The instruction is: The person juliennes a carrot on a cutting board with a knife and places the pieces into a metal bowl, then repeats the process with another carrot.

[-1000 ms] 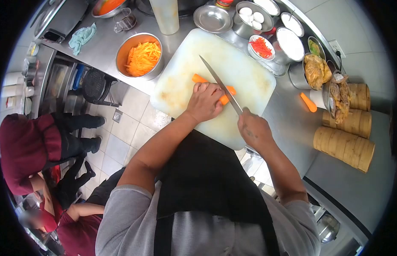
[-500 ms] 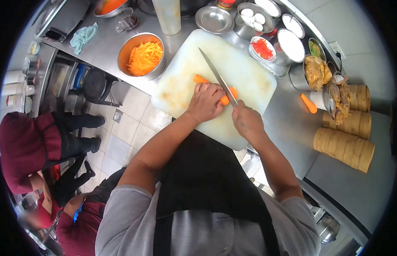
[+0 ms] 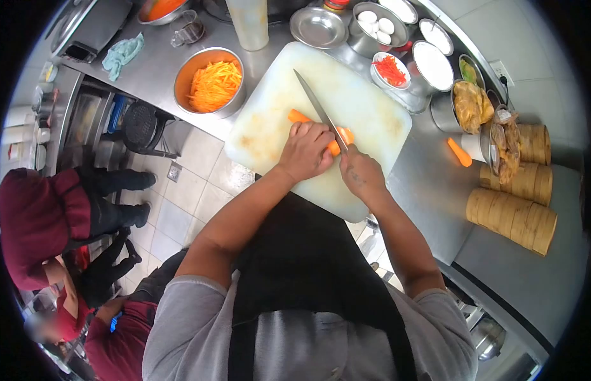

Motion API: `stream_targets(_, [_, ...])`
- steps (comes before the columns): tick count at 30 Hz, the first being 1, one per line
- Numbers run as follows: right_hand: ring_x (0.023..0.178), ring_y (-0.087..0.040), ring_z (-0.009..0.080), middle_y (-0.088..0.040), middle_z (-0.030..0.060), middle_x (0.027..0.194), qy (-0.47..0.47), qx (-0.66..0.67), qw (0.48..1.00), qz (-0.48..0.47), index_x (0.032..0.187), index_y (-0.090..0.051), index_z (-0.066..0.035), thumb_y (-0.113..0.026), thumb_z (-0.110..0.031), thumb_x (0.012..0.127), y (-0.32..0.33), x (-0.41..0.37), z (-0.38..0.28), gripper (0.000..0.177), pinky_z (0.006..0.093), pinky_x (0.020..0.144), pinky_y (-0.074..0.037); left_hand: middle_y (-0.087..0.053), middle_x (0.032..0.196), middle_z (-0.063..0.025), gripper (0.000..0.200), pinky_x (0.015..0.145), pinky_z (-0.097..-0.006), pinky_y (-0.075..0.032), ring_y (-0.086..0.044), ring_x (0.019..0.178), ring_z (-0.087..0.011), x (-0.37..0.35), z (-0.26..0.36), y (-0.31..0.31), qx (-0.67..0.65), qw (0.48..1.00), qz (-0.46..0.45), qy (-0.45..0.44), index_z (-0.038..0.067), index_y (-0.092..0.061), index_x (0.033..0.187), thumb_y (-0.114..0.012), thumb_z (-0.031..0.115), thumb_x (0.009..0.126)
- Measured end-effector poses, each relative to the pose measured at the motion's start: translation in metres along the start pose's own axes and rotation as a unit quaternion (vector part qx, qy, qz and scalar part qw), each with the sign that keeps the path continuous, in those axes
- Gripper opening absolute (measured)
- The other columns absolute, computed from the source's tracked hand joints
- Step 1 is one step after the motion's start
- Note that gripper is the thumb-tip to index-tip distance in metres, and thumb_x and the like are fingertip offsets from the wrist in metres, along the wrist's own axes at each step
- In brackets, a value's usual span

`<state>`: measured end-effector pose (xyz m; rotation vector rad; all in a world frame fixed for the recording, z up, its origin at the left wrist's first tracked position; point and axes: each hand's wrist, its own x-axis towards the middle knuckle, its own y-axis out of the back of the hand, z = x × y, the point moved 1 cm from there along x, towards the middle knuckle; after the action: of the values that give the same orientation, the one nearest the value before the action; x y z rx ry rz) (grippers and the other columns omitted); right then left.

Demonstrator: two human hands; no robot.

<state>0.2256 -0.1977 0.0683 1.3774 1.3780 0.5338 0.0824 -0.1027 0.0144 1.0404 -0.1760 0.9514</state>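
A carrot (image 3: 298, 116) lies on the white cutting board (image 3: 270, 95), its ends showing on either side of my left hand (image 3: 306, 151). That hand is closed over the carrot, fingers curled near the blade. My right hand (image 3: 361, 171) is wrapped around the handle of a long kitchen knife (image 3: 312, 97), which hides most of the handle. The blade crosses the carrot just right of my left fingers, its tip pointing to the far side of the board. Pieces of cut carrot (image 3: 346, 135) rest on the right side of the blade.
Left of the board stands a metal pot (image 3: 239, 105) of carrot strips. Behind and right are a bowl of red strips (image 3: 390, 71), a pot of eggs (image 3: 375, 28), cooked poultry (image 3: 471, 108), another carrot (image 3: 459, 153) and bamboo steamers (image 3: 511, 219). Co-workers (image 3: 44, 209) stand at left.
My right hand and the knife have shifted slightly left and towards me. More of the cut carrot shows right of the blade. My left hand stays on the carrot.
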Motion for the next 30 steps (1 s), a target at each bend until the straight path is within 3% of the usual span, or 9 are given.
stream_targets(5, [0.073, -0.067, 0.0460, -0.066, 0.0258, 0.074, 0.007, -0.019, 1.000, -0.004, 0.097, -0.052, 0.002, -0.048, -0.020, 0.099, 0.042, -0.041, -0.013, 0.022, 0.0551, 0.071, -0.053, -0.060, 0.105, -0.0056, 0.027, 0.091, -0.0408, -0.041, -0.056, 0.099, -0.0251, 0.000, -0.001, -0.001, 0.003, 1.000, 0.004, -0.005, 0.011, -0.064, 0.098, -0.065, 0.013, 0.070])
stream_targets(8, [0.073, -0.066, 0.0466, -0.065, 0.0278, 0.074, -0.015, -0.007, 0.997, -0.075, 0.095, -0.050, 0.002, -0.047, -0.015, 0.098, 0.057, -0.068, -0.014, 0.017, 0.0562, 0.068, -0.051, -0.060, 0.106, -0.0058, 0.027, 0.091, -0.0412, -0.041, -0.056, 0.099, -0.0251, -0.001, -0.003, -0.002, 0.006, 1.000, -0.001, -0.007, 0.011, -0.063, 0.097, -0.065, 0.013, 0.070])
stream_targets(9, [0.073, -0.066, 0.0466, -0.065, 0.0278, 0.074, -0.015, -0.006, 0.997, -0.077, 0.095, -0.050, 0.002, -0.047, -0.015, 0.098, 0.051, -0.065, -0.010, 0.017, 0.0562, 0.068, -0.051, -0.060, 0.106, -0.0058, 0.027, 0.091, -0.0412, -0.041, -0.056, 0.099, -0.0251, -0.001, -0.004, -0.002, 0.006, 1.000, -0.001, -0.005, 0.011, -0.063, 0.097, -0.065, 0.013, 0.070])
stream_targets(11, [0.072, -0.067, 0.0456, -0.065, 0.0270, 0.074, 0.068, 0.056, 0.996, 0.005, 0.097, -0.051, 0.002, -0.048, -0.015, 0.098, 0.025, -0.056, 0.002, 0.018, 0.0555, 0.068, -0.052, -0.060, 0.105, -0.0059, 0.027, 0.091, -0.0416, -0.041, -0.057, 0.099, -0.0253, 0.000, -0.002, -0.001, 0.004, 1.000, 0.006, -0.002, 0.010, -0.063, 0.096, -0.066, 0.013, 0.070])
stream_targets(14, [0.071, -0.067, 0.0447, -0.066, 0.0260, 0.074, 0.034, 0.006, 0.999, 0.038, 0.098, -0.052, 0.002, -0.050, -0.017, 0.099, -0.019, -0.003, -0.001, 0.019, 0.0547, 0.068, -0.052, -0.060, 0.104, -0.0060, 0.026, 0.091, -0.0415, -0.042, -0.057, 0.099, -0.0256, 0.000, -0.003, -0.003, 0.004, 1.000, 0.004, -0.001, 0.010, -0.063, 0.095, -0.066, 0.013, 0.070])
stream_targets(21, [0.073, -0.066, 0.0447, -0.066, 0.0251, 0.076, 0.014, 0.011, 0.999, 0.031, 0.097, -0.052, 0.001, -0.050, -0.019, 0.099, 0.029, -0.029, -0.015, 0.020, 0.0544, 0.069, -0.052, -0.060, 0.104, -0.0062, 0.025, 0.090, -0.0412, -0.043, -0.057, 0.099, -0.0259, 0.000, -0.003, -0.001, -0.011, 1.000, 0.016, -0.012, 0.009, -0.063, 0.096, -0.065, 0.013, 0.070])
stream_targets(25, [0.074, -0.067, 0.0452, -0.067, 0.0263, 0.077, -0.029, -0.018, 0.998, -0.056, 0.096, -0.052, 0.001, -0.048, -0.018, 0.099, 0.051, -0.064, -0.020, 0.019, 0.0546, 0.070, -0.052, -0.060, 0.104, -0.0063, 0.024, 0.091, -0.0415, -0.043, -0.057, 0.098, -0.0261, 0.000, -0.003, -0.001, -0.007, 1.000, 0.017, -0.013, 0.009, -0.063, 0.094, -0.065, 0.012, 0.070])
stream_targets(27, [0.076, -0.068, 0.0456, -0.067, 0.0274, 0.078, -0.038, -0.022, 0.995, -0.086, 0.098, -0.052, 0.002, -0.046, -0.017, 0.099, 0.042, -0.059, -0.018, 0.019, 0.0551, 0.072, -0.053, -0.060, 0.104, -0.0064, 0.024, 0.090, -0.0416, -0.043, -0.057, 0.098, -0.0262, 0.001, -0.004, 0.000, -0.008, 1.000, 0.015, -0.010, 0.009, -0.063, 0.094, -0.065, 0.011, 0.070])
stream_targets(30, [0.075, -0.068, 0.0448, -0.067, 0.0263, 0.078, -0.002, 0.005, 1.000, -0.017, 0.101, -0.053, 0.003, -0.048, -0.018, 0.099, -0.002, -0.024, -0.007, 0.021, 0.0547, 0.071, -0.053, -0.060, 0.104, -0.0060, 0.025, 0.091, -0.0411, -0.044, -0.056, 0.097, -0.0262, 0.002, 0.000, 0.001, -0.004, 1.000, 0.018, -0.003, 0.009, -0.063, 0.094, -0.065, 0.011, 0.070])
